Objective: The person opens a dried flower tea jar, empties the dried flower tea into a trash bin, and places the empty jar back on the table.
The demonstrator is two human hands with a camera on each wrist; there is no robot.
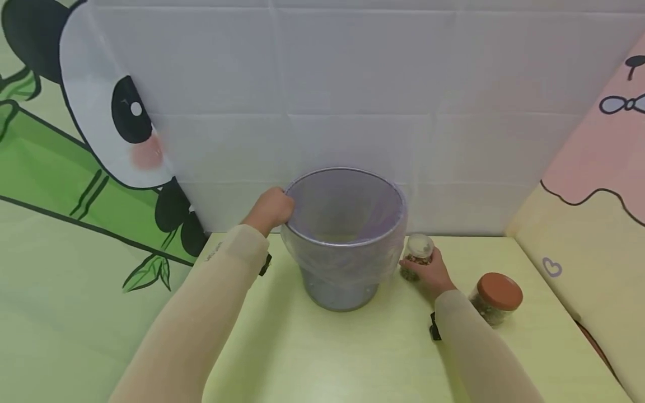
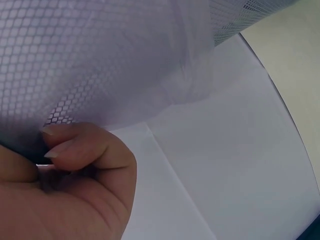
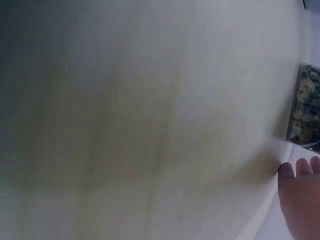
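Observation:
A grey mesh waste bin [image 1: 339,294] stands on the yellow-green table, a translucent bag [image 1: 327,260] folded over its rim. My left hand [image 1: 271,210] grips the rim at its left side, catching the bag there; in the left wrist view its fingers [image 2: 82,147] curl against the bag and mesh. To the right of the bin, my right hand [image 1: 427,274] holds a small jar [image 1: 419,246] with a clear lid and dried brown-green contents. The right wrist view catches only a few fingers [image 3: 287,175] at its right edge, beside a jar.
A wider jar with an orange-red lid [image 1: 500,292] stands by my right forearm. Behind the bin hangs a creased white sheet [image 1: 353,84]. Printed cloth walls rise on both sides, a panda [image 1: 101,101] on the left one.

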